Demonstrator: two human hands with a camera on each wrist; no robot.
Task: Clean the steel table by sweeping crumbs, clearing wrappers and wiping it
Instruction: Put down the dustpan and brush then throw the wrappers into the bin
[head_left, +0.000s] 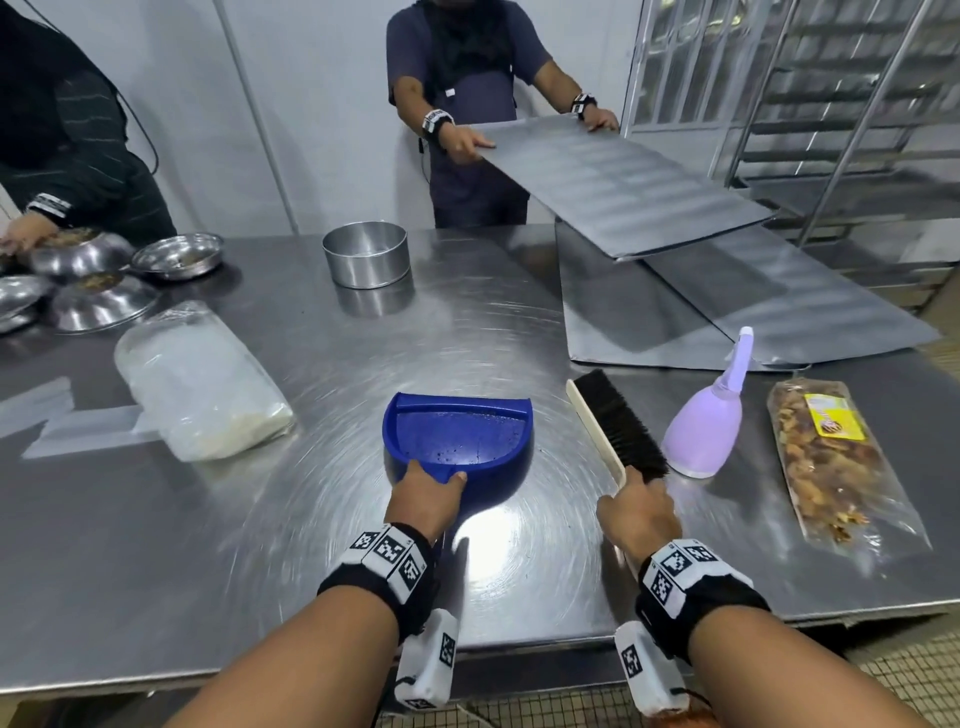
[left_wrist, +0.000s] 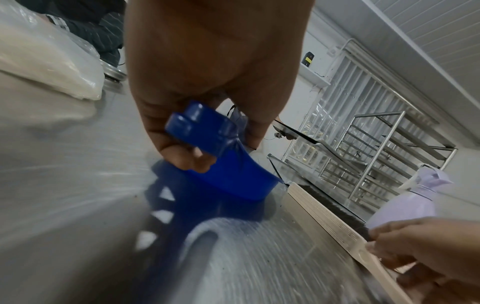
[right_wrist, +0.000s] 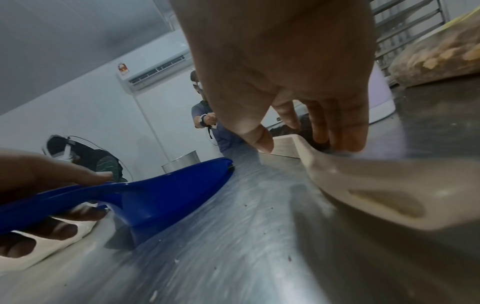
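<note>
A blue dustpan (head_left: 457, 441) sits flat on the steel table (head_left: 260, 545), its mouth facing away from me. My left hand (head_left: 428, 493) grips its handle (left_wrist: 205, 131), thumb on top and fingers curled beneath. To its right lies a wooden brush (head_left: 618, 415) with black bristles. My right hand (head_left: 641, 512) pinches the brush at the neck of its handle (right_wrist: 363, 185), which still rests on the table. A few dark crumbs (right_wrist: 245, 205) speckle the steel between the two tools.
A lilac spray bottle (head_left: 704, 431) and a clear snack packet (head_left: 826, 462) stand right of the brush. A plastic bag of white stuff (head_left: 202, 384) lies left. A round tin (head_left: 365, 254), steel bowls (head_left: 104, 280) and metal sheets (head_left: 675, 312) fill the far side, where two people work.
</note>
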